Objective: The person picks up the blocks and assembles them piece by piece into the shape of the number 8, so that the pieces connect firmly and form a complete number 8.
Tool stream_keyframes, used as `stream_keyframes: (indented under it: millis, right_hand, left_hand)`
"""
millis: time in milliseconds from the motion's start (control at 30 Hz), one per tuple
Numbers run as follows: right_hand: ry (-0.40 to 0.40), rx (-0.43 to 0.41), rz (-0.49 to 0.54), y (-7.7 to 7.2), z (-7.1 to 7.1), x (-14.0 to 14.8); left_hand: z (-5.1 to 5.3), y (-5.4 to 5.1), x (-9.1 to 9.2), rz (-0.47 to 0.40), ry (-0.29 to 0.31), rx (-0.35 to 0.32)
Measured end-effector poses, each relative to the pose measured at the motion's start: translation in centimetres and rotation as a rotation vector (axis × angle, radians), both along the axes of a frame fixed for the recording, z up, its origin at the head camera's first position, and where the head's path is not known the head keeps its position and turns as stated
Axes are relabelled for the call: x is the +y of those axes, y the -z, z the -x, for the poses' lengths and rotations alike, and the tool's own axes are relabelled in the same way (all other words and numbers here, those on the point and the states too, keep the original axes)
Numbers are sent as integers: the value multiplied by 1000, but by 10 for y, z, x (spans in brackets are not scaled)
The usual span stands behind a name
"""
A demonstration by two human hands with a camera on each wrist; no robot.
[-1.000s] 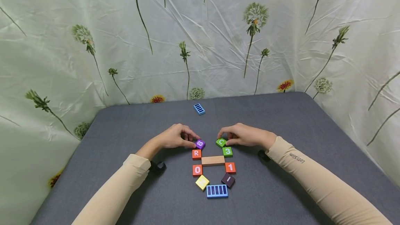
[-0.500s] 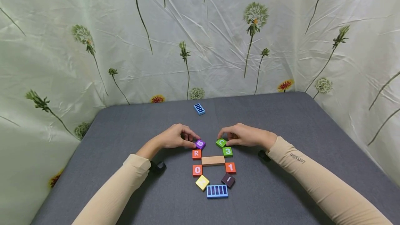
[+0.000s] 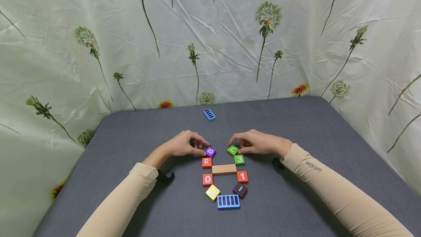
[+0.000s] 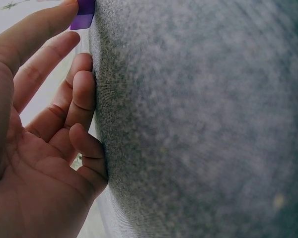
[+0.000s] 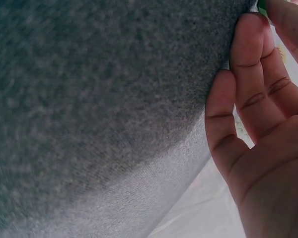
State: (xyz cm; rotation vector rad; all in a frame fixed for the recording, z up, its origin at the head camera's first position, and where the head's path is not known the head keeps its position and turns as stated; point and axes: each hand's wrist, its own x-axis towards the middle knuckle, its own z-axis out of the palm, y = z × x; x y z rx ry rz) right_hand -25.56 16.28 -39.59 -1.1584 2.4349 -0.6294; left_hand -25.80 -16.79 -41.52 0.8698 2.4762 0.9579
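Between thumb and index finger, my left hand (image 3: 185, 144) pinches a purple block (image 3: 211, 152) marked 8, lying tilted at the upper left of a block outline. Its other fingers curl onto the cloth in the left wrist view, where a corner of the purple block (image 4: 83, 19) shows at the top. Opposite, my right hand (image 3: 261, 142) pinches a green block (image 3: 232, 150) marked C. In the right wrist view only a sliver of green shows behind the thumb. Just below these blocks lie a red R block (image 3: 207, 162) and a green 3 block (image 3: 239, 160).
A plain wooden plank (image 3: 224, 169) spans the outline. Below are red blocks 0 (image 3: 207, 179) and 1 (image 3: 242, 177), a yellow block (image 3: 213, 192), a dark block (image 3: 240, 190) and a blue slotted block (image 3: 228, 202). Another blue block (image 3: 209, 115) lies near the far edge.
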Motion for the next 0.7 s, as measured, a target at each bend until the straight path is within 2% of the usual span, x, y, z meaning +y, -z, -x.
stream_keyframes:
  millis: [167, 700]
  right_hand:
    - [22, -3, -9, 0, 0, 1]
    - [11, -4, 7, 1, 2, 3]
  left_hand:
    - [0, 0, 0, -5, 1, -3]
    - [-2, -2, 0, 2, -6, -15]
